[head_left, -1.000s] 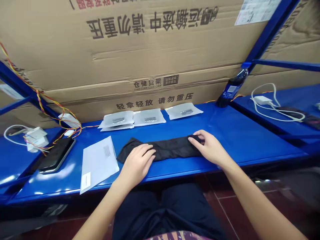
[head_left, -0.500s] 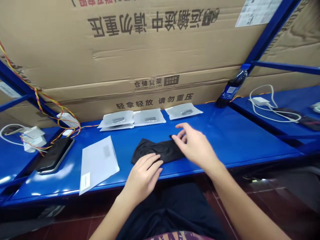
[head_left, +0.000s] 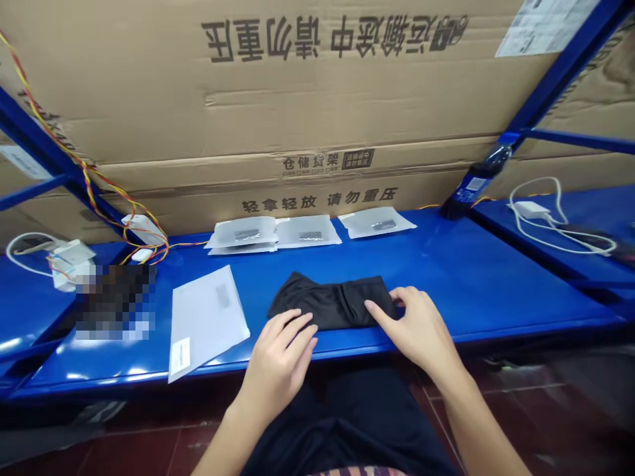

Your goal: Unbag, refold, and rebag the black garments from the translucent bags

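Observation:
A folded piece of black cloth (head_left: 337, 301), lightly creased, lies flat near the front edge of the blue shelf. My left hand (head_left: 282, 354) rests at its lower left edge, fingers stretched out and lying loosely on the fabric. At the cloth's right end is my right hand (head_left: 417, 324), its thumb on top and its fingers round the edge, partly hidden by the hand. To the left lies a frosted zip bag (head_left: 206, 324) with a white label, its lower corner jutting over the shelf edge.
Several frosted bags (head_left: 307, 231) with dark marks line the back by a cardboard wall (head_left: 317, 119). A dark bottle (head_left: 476, 182) leans by the right post. Wires and white adapters (head_left: 143, 231) sit at left, near a blurred-out dark object (head_left: 114, 297).
My right hand has come down and toward me onto the cloth's right end, which now lies flatter. My left hand stays on the cloth. The view has shifted slightly.

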The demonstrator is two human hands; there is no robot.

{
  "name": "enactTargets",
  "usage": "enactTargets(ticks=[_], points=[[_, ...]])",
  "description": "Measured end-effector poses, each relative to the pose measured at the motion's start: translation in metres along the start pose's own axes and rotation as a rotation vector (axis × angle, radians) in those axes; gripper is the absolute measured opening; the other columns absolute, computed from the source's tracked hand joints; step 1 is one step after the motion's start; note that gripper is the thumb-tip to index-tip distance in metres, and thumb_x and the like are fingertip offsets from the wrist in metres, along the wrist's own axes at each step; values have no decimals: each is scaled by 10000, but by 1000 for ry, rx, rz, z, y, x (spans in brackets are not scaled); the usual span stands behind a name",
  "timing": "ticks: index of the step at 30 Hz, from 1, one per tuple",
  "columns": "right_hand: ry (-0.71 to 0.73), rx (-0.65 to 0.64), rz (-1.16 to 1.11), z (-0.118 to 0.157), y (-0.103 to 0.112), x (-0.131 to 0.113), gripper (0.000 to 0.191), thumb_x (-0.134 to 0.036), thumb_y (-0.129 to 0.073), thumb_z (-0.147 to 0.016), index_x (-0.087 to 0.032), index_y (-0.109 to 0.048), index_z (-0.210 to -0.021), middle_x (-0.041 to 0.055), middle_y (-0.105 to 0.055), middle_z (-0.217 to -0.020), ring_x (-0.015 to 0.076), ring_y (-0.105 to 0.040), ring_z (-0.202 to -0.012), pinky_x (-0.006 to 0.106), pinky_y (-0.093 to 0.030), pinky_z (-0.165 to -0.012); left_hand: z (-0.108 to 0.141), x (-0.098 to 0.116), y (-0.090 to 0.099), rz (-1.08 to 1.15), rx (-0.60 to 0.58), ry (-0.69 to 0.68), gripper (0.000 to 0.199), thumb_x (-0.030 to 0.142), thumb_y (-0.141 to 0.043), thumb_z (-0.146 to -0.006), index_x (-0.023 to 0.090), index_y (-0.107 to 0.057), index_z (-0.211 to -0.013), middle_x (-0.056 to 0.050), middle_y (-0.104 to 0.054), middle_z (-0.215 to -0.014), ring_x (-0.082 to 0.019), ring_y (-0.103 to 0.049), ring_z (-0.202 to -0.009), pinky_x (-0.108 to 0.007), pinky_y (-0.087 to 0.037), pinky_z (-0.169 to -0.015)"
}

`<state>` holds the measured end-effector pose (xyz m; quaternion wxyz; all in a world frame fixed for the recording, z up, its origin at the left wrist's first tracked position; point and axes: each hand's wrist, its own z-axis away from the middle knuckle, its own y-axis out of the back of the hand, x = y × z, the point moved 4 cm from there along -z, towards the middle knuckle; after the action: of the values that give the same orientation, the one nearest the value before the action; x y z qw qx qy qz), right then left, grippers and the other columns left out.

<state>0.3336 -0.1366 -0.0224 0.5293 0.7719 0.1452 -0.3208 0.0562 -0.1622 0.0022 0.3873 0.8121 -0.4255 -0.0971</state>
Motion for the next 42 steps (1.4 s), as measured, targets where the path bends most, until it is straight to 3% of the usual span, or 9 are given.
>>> enactTargets(ticks=[5, 9, 13, 17, 23, 29, 34, 38, 42], points=[[-59, 202, -244, -10, 14, -13, 327, -549, -736, -812, -247, -621, -868, 33, -698, -829, 227, -631, -732, 354, -484, -667, 6, 4, 3, 48, 1, 33, 206, 134, -622, -1038, 163, -734, -1208, -115, -800, -1232, -303, -720, -1211, -490, -645, -992], [208, 373, -168, 5, 14, -59, 181, -412, -705, -930, -246, -685, -997, 64, -735, -964, 236, -633, -792, 384, -514, -729, 11, 5, 5, 75, 23, 64, 197, 131, -624, -1032, 182, -746, -1177, -98, -814, -1178, -286, -725, -1190, -459, -642, -980], [621, 125, 1, 43, -28, -99, 156, -357, -662, -1021, -230, -735, -1076, 115, -761, -1043, 316, -676, -1011, 470, -527, -852, 12, -9, 16, 8, 76, 160, 201, 149, -624, -1031, 219, -745, -1174, -74, -818, -1085, -255, -741, -1047, -424, -631, -931], [722, 102, 4, 55, -41, -96, 222, -340, -659, -1032, -239, -752, -1206, 130, -767, -1186, 340, -677, -1147, 513, -542, -938, 12, -53, 38, -291, 123, 415, 213, 335, -596, -1055, 215, -752, -1136, -109, -787, -1010, -303, -733, -948, -457, -616, -877], [751, -20, 164, 34, -46, -78, 710, -554, -622, -1021, -168, -491, -1602, 185, -554, -1611, 464, -397, -1553, 730, -347, -1213, 7, -110, 38, -714, -204, 672, 528, 552, -533, -1022, 72, -735, -1110, -269, -751, -1067, -430, -742, -1001, -487, -630, -775], [802, -183, 182, 52, -48, -66, 940, -599, -747, -908, -155, -398, -1659, 176, -500, -1657, 443, -357, -1588, 718, -352, -1244, 4, -97, 44, -600, -517, 631, 376, 74, -432, -977, 84, -732, -1203, -217, -802, -1007, -336, -808, -849, -383, -631, -710], [896, -246, 49, 66, -32, -45, 820, -47, -549, -861, -259, -447, -1647, 84, -579, -1607, 338, -437, -1566, 626, -447, -1228, 16, -66, 57, -460, -487, 383, 647, 5, -436, -944, 255, -583, -1522, -131, -814, -1215, -280, -826, -785, -330, -633, -668], [631, -255, -282, 59, -20, -35, 703, -43, -451, -917, -331, -592, -1543, 39, -668, -1515, 301, -590, -1452, 558, -546, -1159, 16, -48, 56, -367, -446, 213, 598, -6, -462, -916, 277, -698, -1386, -96, -702, -1463, -279, -837, -876, -361, -673, -746], [-13, 141, -716, 51, -5, -29, 543, -376, -555, -1059, -276, -534, -1592, 124, -678, -1492, 366, -659, -1366, 573, -588, -1107, 0, -38, 47, -298, -423, 169, 572, 64, -530, -967, 287, -633, -1483, -79, -693, -1472, -290, -822, -1041, -376, -691, -795]])
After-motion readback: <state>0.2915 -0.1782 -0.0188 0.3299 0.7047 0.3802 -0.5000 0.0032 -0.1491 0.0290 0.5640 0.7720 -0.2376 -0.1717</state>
